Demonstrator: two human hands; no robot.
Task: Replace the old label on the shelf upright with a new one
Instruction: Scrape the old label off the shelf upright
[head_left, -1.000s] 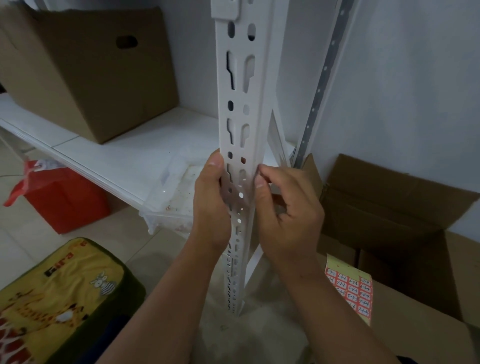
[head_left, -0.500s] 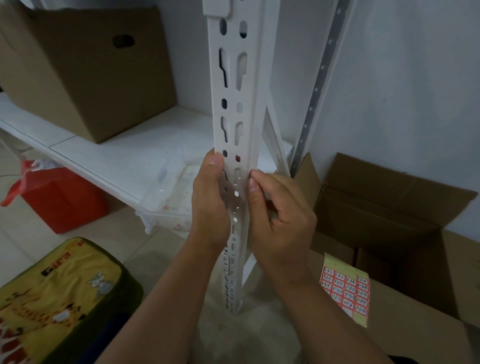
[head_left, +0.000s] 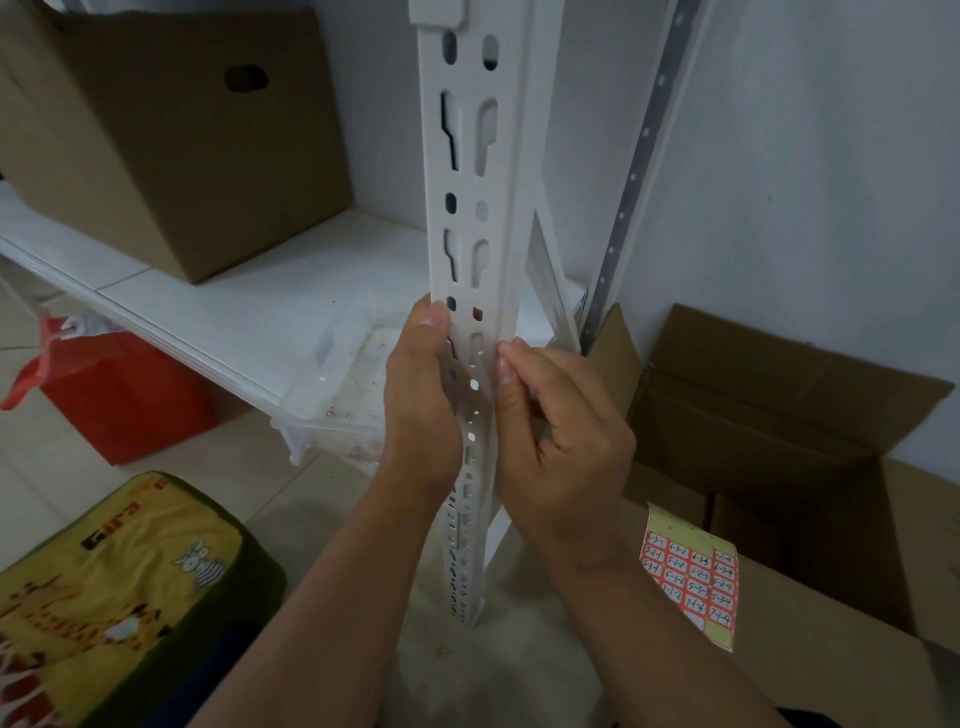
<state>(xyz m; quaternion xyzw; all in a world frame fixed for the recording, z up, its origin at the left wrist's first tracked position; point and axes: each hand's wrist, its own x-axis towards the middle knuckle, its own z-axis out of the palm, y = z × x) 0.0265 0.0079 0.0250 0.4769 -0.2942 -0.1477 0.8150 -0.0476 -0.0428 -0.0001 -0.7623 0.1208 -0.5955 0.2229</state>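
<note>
The white slotted shelf upright (head_left: 470, 171) stands in the middle of the view. My left hand (head_left: 421, 410) wraps its left edge, thumb pressed on the front face beside a slot. My right hand (head_left: 558, 431) pinches thumb and forefinger together at the upright's right edge, level with my left thumb. No label shows on the bare face; whatever lies under the fingertips is hidden. A sheet of new labels (head_left: 691, 577), red-bordered with handwritten numbers on yellow backing, lies on a cardboard box flap at the right.
An open cardboard box (head_left: 779, 415) sits right of the upright, by the wall. A closed box (head_left: 171, 135) stands on the white shelf board (head_left: 249, 312). Below are a clear plastic tray (head_left: 337, 395), a red bin (head_left: 124, 400) and a yellow cushion (head_left: 119, 587).
Both hands stay at the same height on the upright. My right thumb and forefinger have slid a little lower along the right edge. The view has shifted slightly.
</note>
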